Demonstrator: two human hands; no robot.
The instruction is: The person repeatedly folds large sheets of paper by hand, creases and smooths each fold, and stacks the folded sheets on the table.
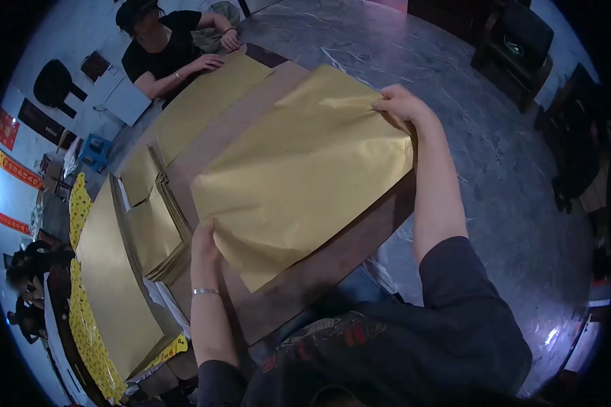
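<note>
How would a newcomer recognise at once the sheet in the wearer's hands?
Find the big brown table. Over its near side, a large gold sheet spans from the left hand to the right hand. Unlike the folded stack at its left or the sheet before the co-worker, it is gripped by these hands.

Grey veined floor; blue stool

left grip: pinched, nearer | right grip: pinched, farther forward | forearms: bare, spread apart
</note>
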